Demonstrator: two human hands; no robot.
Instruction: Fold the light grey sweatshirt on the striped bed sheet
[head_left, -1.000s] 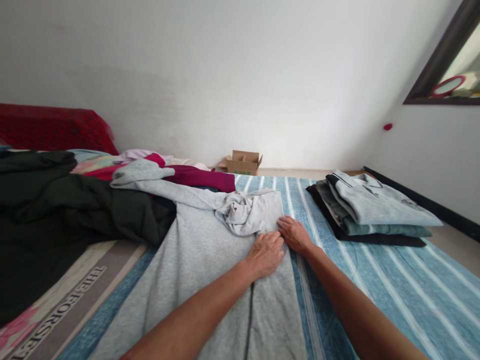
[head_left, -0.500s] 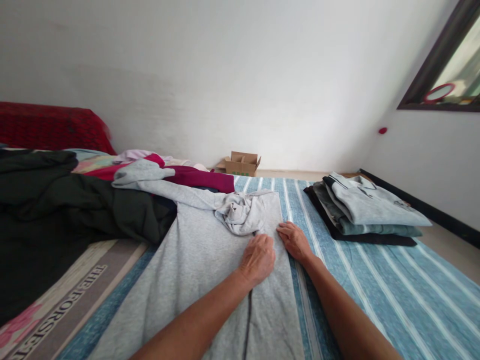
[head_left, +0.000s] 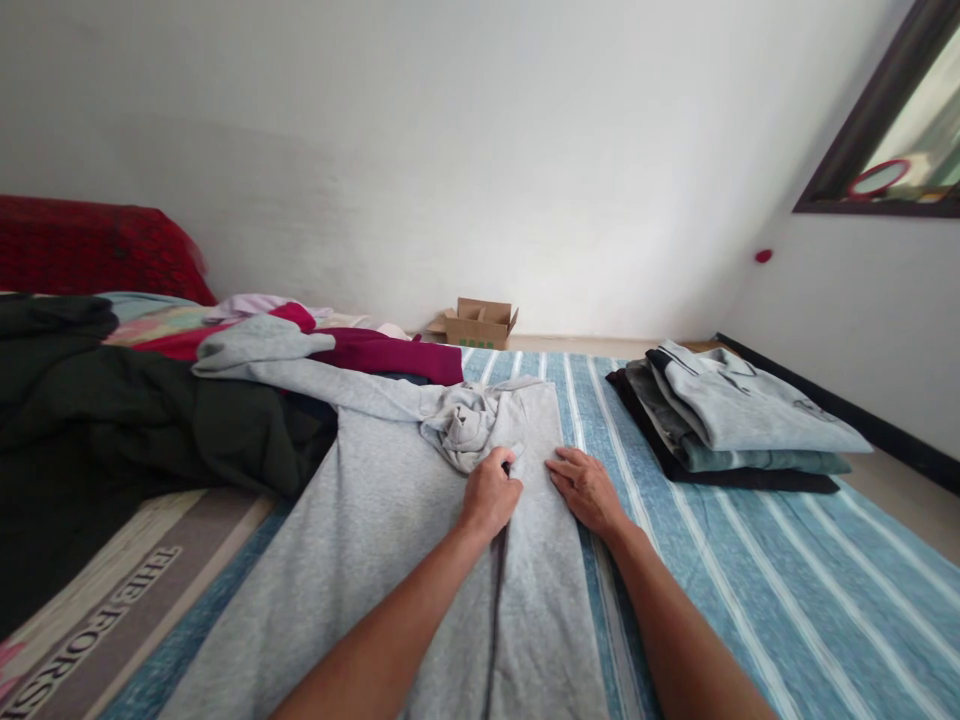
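Heathered grey garment (head_left: pixel 382 520), white-striped blue sheet (head_left: pixel 757 570), magenta cloth (head_left: pixel 394 355)

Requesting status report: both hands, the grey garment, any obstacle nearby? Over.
Left hand pinching grey garment; right hand resting at its right edge. Garment spread, bunched near far end. Dark clothing close on its left.

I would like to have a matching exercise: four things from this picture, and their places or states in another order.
1. left hand
2. right hand
3. cardboard box
4. folded clothes

A. near the wall
B. open, at the edge of the grey garment
C. on the striped sheet, right of both hands
D. closed on the grey garment

Pairs: 1-D; 2-B; 3-A; 4-C
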